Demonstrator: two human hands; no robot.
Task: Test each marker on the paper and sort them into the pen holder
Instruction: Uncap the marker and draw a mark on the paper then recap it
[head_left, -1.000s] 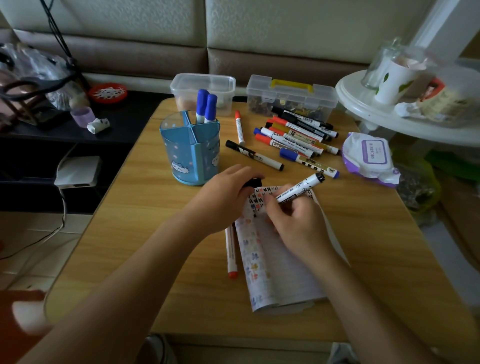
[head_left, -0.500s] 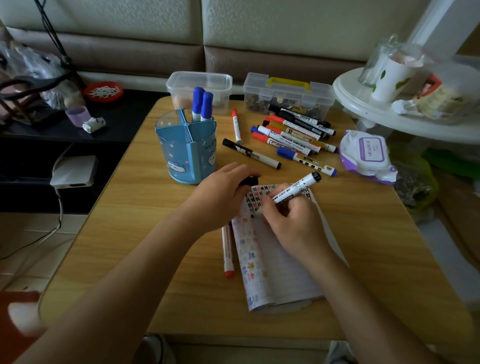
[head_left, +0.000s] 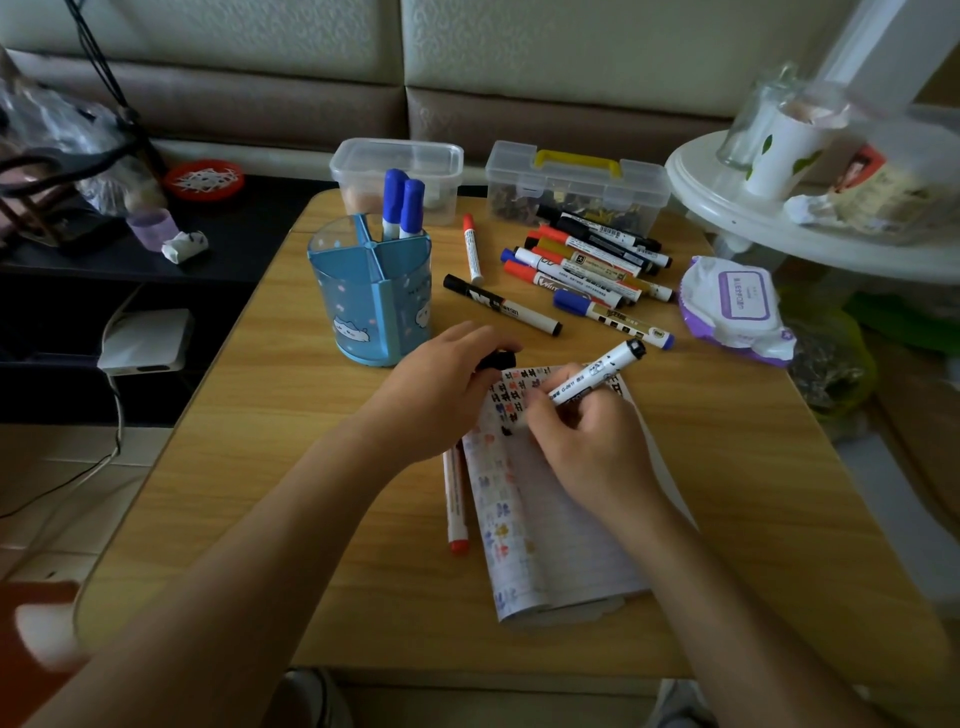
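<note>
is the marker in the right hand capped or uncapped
Uncapped: the marker points tip-down at the paper; the left hand holds a black cap.

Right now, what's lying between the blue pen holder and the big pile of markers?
Head view: two single markers lie between the pen holder and the pile: a red-capped marker and a black-capped marker.

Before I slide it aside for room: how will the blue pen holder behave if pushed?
The blue pen holder looks like thin plastic, so probably light and easy to slide. Tall, with two markers sticking out, it might tip if pushed high.
</note>
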